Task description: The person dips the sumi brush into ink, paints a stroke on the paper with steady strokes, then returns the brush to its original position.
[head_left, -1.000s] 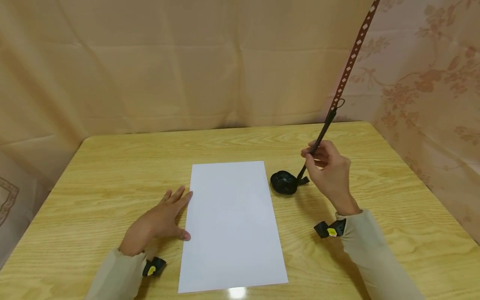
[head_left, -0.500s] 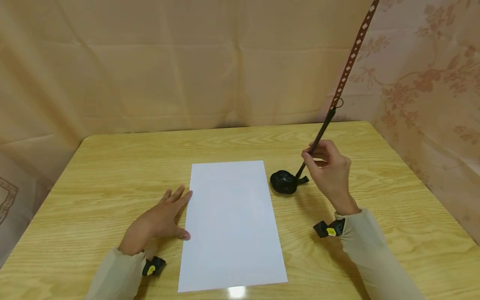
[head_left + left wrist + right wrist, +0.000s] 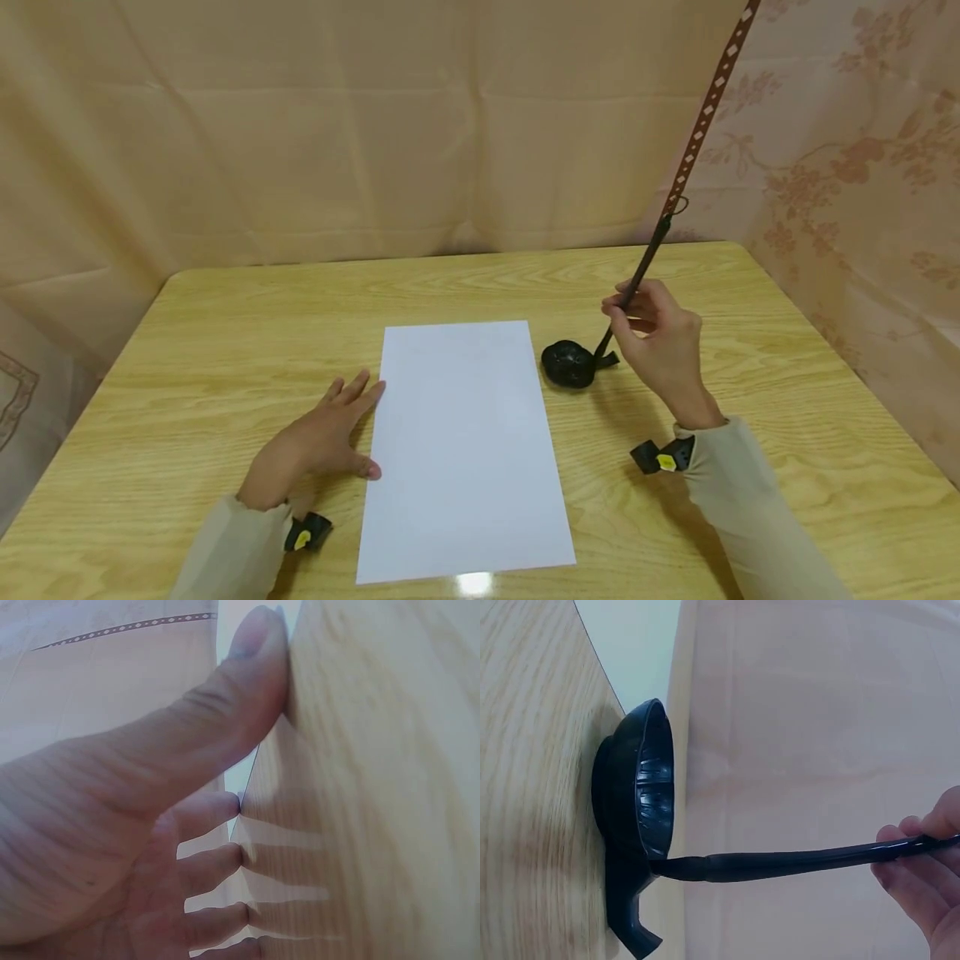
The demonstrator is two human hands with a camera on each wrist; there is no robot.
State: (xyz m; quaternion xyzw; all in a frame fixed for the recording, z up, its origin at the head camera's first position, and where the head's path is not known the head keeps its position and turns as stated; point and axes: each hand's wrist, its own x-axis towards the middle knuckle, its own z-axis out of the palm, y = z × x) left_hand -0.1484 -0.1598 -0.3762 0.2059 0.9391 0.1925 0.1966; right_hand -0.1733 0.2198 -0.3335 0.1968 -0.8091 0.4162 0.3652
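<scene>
A white sheet of paper (image 3: 465,458) lies on the wooden table. My left hand (image 3: 315,446) rests at its left edge with fingers spread, the thumb and a fingertip touching the border. Right of the paper sits a small black ink dish (image 3: 567,364), pumpkin-shaped with a short stem. My right hand (image 3: 663,350) pinches a dark-handled writing brush (image 3: 651,258), which slants up to the right and has a loop at its top end. In the right wrist view the brush (image 3: 780,866) has its lower end at the rim of the dish (image 3: 622,802), by the stem.
The wooden table (image 3: 247,333) spreads out on both sides of the paper. Behind it hangs a beige curtain (image 3: 337,150); a floral cloth (image 3: 862,167) covers the right side, with a brown patterned band (image 3: 708,108) along the seam.
The brush and my right hand shift only very slightly, the lower end staying at the dish's rim. The left hand and the paper keep their places.
</scene>
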